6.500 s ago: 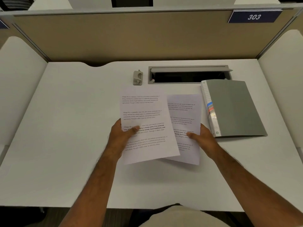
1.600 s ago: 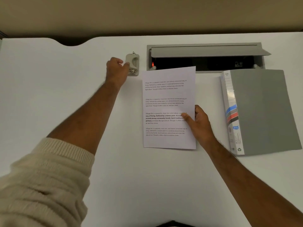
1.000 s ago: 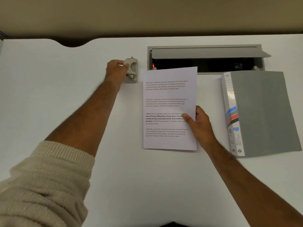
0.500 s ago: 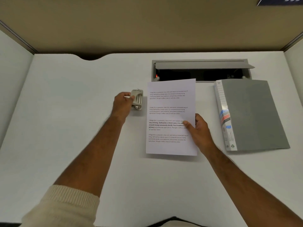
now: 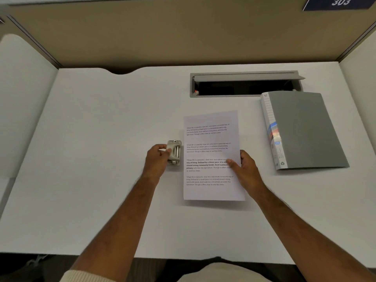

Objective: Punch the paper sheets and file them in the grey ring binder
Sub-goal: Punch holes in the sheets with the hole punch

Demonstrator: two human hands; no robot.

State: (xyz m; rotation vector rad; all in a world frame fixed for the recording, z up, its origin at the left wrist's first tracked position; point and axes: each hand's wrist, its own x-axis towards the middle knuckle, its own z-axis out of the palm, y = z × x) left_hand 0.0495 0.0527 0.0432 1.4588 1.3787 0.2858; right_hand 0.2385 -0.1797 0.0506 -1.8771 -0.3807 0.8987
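Left hand (image 5: 157, 159) grips the small grey hole punch (image 5: 174, 152), fingers curled round its left side; punch sits on the white bench (image 5: 91, 159) just left of the paper sheets (image 5: 211, 155), v. close to their left edge but can't tell if touching. Right hand (image 5: 247, 169) pinches the sheets at their right edge, thumb on top of the printed text, other fingers along/under the edge. Sheets lie roughly flat on the bench, long side running away from the person, printed side up w/ four text blocks. Grey ring binder (image 5: 303, 129) lies closed on the bench to the right of the sheets, apart from them, spine w/ coloured label facing the sheets. Behind the sheets, a grey cable tray (image 5: 244, 83) is set into the bench, flap up; binder's far corner reaches it. Beige partition (image 5: 183, 37) behind that, w/ a "303" sign (image 5: 339, 2) far right of the sheets.
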